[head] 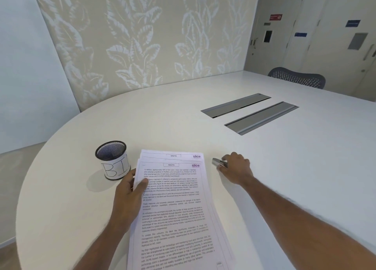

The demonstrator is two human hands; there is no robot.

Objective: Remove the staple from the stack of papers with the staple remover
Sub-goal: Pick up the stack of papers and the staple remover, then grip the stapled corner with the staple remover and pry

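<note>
A stack of printed papers lies on the white table, its top sheets slightly fanned at the far end. My left hand grips the stack's left edge, thumb on the top page and fingers under it. Just right of the papers' top corner, my right hand rests on the table with its fingers closed around a small metal staple remover, whose silver end pokes out to the left. The staple itself is too small to make out.
A black mesh cup with a white label reading "BI" stands left of the papers. Two grey cable hatches are set into the white table farther back. A dark chair stands at the far edge.
</note>
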